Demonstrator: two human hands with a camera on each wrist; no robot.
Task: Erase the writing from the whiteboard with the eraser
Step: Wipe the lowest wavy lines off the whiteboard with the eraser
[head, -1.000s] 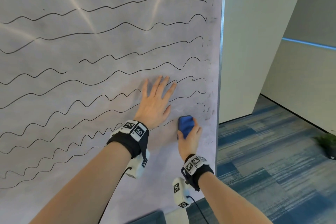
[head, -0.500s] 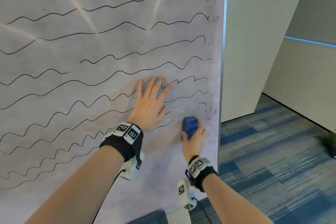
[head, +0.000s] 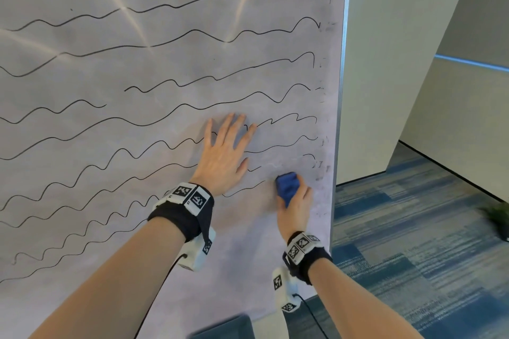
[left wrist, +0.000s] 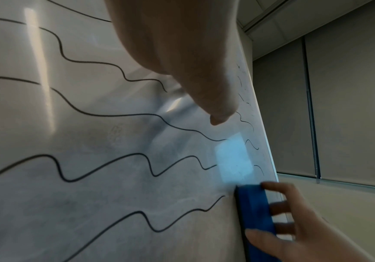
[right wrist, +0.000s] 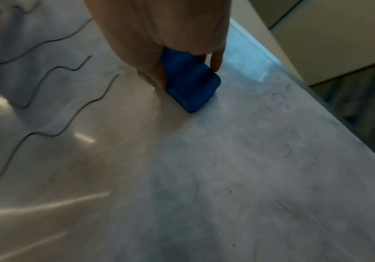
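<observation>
A whiteboard [head: 137,69] fills the head view, covered with black wavy lines and numbers along the top. My right hand [head: 293,202] grips a blue eraser [head: 286,187] and presses it flat on the board near its right edge, low down. The eraser [right wrist: 189,83] sits between thumb and fingers in the right wrist view, and it [left wrist: 254,218] shows edge-on in the left wrist view. My left hand [head: 224,154] lies flat on the board, fingers spread, just left of and above the eraser. Around the eraser the board is smudged grey.
The board's metal right edge [head: 341,91] runs close to the eraser. Beyond it are a pale wall [head: 399,36] and blue patterned carpet [head: 413,242]. A small plant [head: 495,215] stands at the far right on the floor.
My right hand has slid the eraser slightly right and up along the board. The left hand has stayed flat in roughly the same spot, and the camera has shifted a little.
</observation>
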